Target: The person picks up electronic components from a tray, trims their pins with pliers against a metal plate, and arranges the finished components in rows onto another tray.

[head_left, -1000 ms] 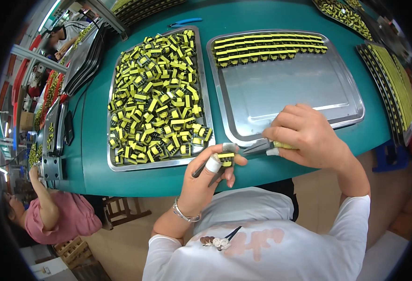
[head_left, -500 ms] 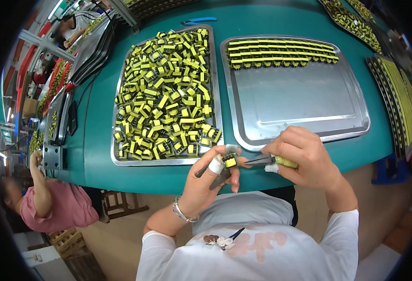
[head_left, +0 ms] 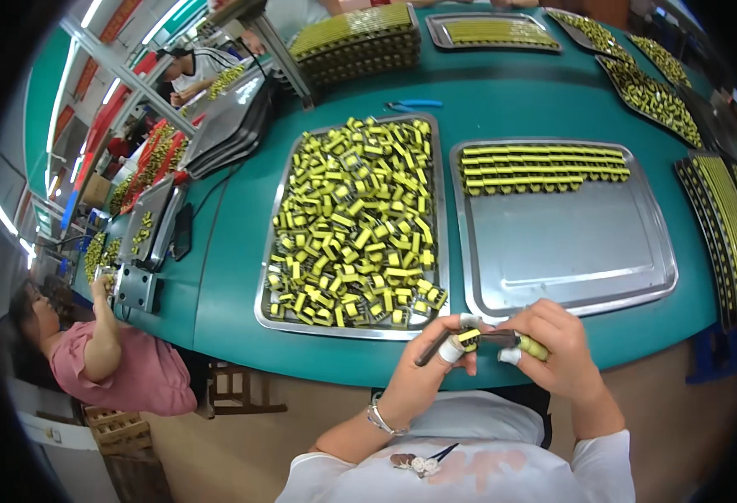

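Observation:
My left hand (head_left: 418, 377) is closed on a small yellow-and-black transformer (head_left: 468, 336), held between taped thumb and finger. A dark metal strip-like tool (head_left: 429, 350) also sticks out of this hand; its kind is unclear. In my right hand (head_left: 563, 344) are needle-nose pliers (head_left: 499, 337) with yellow-green wrapped handles, their tips at the transformer. Both hands are just off the table's near edge. Beyond the left hand, a metal tray (head_left: 351, 331) is heaped with loose transformers. The metal tray (head_left: 561, 243) to its right carries several neat rows at its far end.
Blue-handled pliers (head_left: 414, 106) lie behind the heaped tray. Stacked trays of transformers (head_left: 356, 46) stand at the back, with another stack (head_left: 716, 235) at the right edge. A person in pink (head_left: 125, 365) sits at the left; another person (head_left: 196, 75) works farther back.
The view has shifted, so the trays and hands appear lower and farther right, with more of the table's back showing. The plier tips have come from beside the transformer up to it.

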